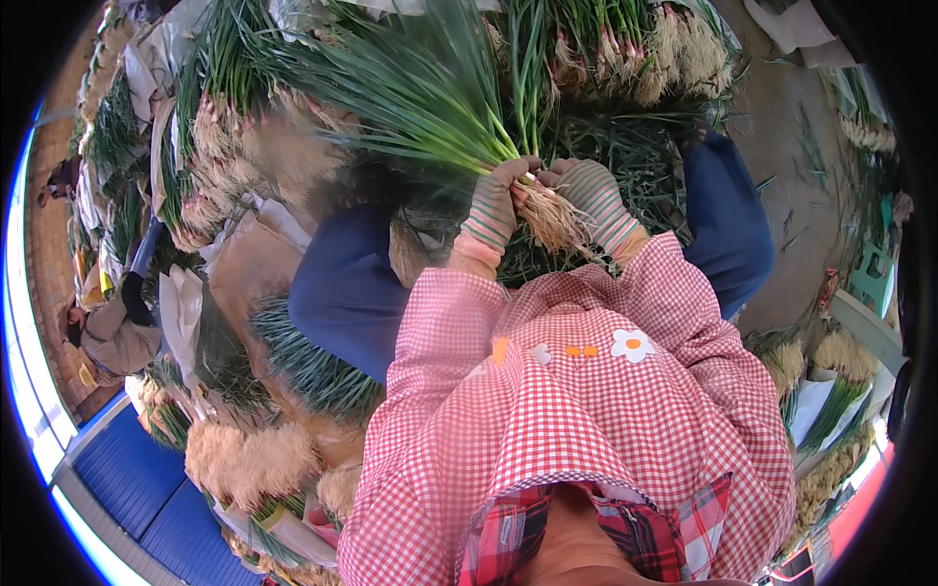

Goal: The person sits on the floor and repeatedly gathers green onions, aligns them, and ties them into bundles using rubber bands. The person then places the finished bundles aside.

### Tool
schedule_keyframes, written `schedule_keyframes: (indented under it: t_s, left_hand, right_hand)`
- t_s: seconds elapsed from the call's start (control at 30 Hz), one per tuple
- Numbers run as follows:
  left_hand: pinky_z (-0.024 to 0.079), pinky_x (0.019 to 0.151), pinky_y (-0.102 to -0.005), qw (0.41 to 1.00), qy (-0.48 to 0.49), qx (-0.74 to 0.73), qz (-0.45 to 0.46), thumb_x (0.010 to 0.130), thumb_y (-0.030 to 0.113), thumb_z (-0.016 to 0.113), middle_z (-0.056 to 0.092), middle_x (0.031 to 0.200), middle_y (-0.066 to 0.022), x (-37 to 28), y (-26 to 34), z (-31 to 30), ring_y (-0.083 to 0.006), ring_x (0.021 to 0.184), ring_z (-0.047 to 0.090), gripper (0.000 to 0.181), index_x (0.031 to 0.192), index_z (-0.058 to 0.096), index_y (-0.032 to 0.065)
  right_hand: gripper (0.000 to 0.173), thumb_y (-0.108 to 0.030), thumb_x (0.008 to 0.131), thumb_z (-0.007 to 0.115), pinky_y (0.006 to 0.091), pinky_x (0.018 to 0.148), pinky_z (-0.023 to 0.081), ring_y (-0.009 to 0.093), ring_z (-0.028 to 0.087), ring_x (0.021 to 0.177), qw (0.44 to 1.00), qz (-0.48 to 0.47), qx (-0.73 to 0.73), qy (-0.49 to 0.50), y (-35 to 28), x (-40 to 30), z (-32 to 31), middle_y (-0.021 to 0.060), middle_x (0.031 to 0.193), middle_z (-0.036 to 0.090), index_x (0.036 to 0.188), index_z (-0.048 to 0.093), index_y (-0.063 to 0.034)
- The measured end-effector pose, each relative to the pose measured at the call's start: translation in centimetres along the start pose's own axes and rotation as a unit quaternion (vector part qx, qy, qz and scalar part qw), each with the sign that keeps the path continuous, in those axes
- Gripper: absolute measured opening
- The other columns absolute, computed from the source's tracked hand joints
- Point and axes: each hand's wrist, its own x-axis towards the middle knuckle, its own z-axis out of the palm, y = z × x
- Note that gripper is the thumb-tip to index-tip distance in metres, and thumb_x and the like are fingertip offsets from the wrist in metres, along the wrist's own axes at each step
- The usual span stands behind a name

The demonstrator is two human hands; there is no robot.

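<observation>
My left hand, in a striped knit glove, is closed around a bunch of green onions just above the roots. The long green leaves fan out away from me to the upper left. Their pale, stringy roots hang towards my chest, between my hands. My right hand, gloved alike, has its curled fingertips at the white stem bases, against the left fingers. Exactly which stalk the right fingertips pinch is hidden. Loose green leaf trimmings lie under and beyond my hands, between my knees.
Root-on green onion bundles are heaped at front left, with more bundles ahead. Cut-leaf ends show beside my left knee. Rooty bundles lie behind left. Another person crouches at far left. A green plastic stool stands right, beside wet floor.
</observation>
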Motion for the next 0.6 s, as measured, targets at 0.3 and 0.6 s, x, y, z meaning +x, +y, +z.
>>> schedule_keyframes:
  t_s: [0.3,0.6]
  left_hand:
    - [0.058,0.081,-0.0430,0.970,-0.035,-0.237,0.037,0.082,0.017,0.061,0.066,0.106,-0.0186,-2.5,-0.4,-1.2,-0.0303,0.091,0.066,0.024,0.096,0.068,-0.0026]
    - [0.053,0.071,-0.0331,0.993,0.055,-0.090,0.055,0.088,0.015,0.059,0.065,0.089,-0.0105,-2.5,-3.6,-1.7,-0.0214,0.077,0.061,0.020,0.096,0.067,-0.0021]
  right_hand:
    - [0.058,-0.030,0.090,0.064,0.0455,0.097,0.050,0.030,0.057,0.122,0.866,0.470,0.085,-0.146,6.6,-0.3,-1.1,0.0143,0.139,0.048,0.144,0.043,-0.0213]
    - [0.024,-0.029,0.091,0.066,0.0263,0.058,0.041,0.010,0.049,0.062,0.582,0.206,0.783,0.079,-1.3,6.7,2.3,-0.0022,0.070,0.054,0.107,0.062,-0.0112]
